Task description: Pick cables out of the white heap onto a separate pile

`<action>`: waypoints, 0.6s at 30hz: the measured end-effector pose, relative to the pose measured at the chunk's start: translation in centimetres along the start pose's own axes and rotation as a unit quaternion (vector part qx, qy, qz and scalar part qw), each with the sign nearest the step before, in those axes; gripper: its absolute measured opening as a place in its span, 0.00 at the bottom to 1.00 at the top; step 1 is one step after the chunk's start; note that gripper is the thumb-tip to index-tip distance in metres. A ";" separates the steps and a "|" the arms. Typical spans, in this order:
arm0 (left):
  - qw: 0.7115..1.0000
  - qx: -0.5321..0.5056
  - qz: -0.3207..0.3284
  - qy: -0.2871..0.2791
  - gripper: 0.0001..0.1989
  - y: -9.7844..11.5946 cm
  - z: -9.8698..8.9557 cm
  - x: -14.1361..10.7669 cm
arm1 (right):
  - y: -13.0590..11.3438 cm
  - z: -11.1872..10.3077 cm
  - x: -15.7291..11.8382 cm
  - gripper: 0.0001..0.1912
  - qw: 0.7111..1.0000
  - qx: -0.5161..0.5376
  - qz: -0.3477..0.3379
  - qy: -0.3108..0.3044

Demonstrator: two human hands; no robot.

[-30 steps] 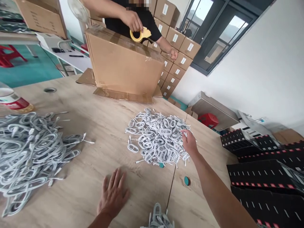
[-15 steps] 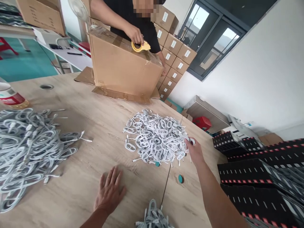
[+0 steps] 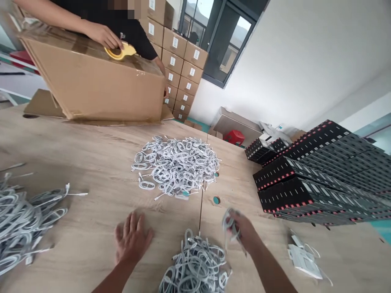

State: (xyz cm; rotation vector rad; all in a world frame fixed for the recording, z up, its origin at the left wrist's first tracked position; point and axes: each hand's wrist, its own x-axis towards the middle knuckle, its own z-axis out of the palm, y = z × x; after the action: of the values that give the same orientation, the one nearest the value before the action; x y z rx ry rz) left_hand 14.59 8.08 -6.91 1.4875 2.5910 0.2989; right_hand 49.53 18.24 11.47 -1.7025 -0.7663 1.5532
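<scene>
My left hand [image 3: 132, 238] lies flat on the wooden table [image 3: 100, 162], fingers spread and holding nothing. In my right hand [image 3: 241, 230] is a coiled grey-white cable [image 3: 229, 221], held above the table right of the near cable pile [image 3: 198, 264]. A middle pile of small white coiled cables [image 3: 183, 162] lies farther forward, between and beyond my hands. At the left edge is a larger pile of grey-white cables [image 3: 18, 224], some plugs sticking out towards my left hand.
Across the table a person's hand holds a yellow tape dispenser [image 3: 122, 52] on a large cardboard box [image 3: 106, 87]. Stacked black boxes [image 3: 287, 195] stand at the right, a white device with cords [image 3: 305, 260] nearer. Cartons [image 3: 174, 57] are stacked behind.
My right hand has moved back from the middle pile's right edge towards me, now with a coiled cable. The view has turned right, showing more of the near pile. My left hand stays flat.
</scene>
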 end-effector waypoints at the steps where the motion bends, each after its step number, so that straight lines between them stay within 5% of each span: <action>1: 1.000 -0.001 0.001 0.002 0.33 0.0 -0.1 0.0 | 2.7 -0.3 -1.0 0.24 0.998 -0.040 0.022 -0.039; 5: 1.000 -0.002 0.005 0.010 0.32 -0.2 -0.3 -0.2 | 12.5 -1.3 -4.4 0.27 0.971 -0.200 0.011 -0.128; 8: 0.999 -0.046 -0.011 0.025 0.32 0.0 -0.7 0.1 | 15.1 -1.9 -4.8 0.31 0.943 -0.289 -0.061 -0.156; 11: 0.996 -0.084 -0.005 0.024 0.34 1.6 -1.0 1.3 | 12.8 -1.8 -2.0 0.30 0.927 -0.315 -0.075 -0.186; 13: 0.994 -0.095 0.059 -0.003 0.34 3.4 -1.1 2.4 | 10.0 -0.7 1.4 0.25 0.927 -0.321 -0.090 -0.174; 18: 0.963 -0.126 0.216 -0.099 0.35 6.8 -1.1 4.6 | 4.6 6.4 11.3 0.19 0.942 -0.315 -0.104 -0.049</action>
State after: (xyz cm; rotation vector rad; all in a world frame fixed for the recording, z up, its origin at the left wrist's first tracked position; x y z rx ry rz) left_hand 17.75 15.34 -4.33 1.8609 1.9727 0.4764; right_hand 44.24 25.33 0.90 -1.9003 -1.5709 1.3281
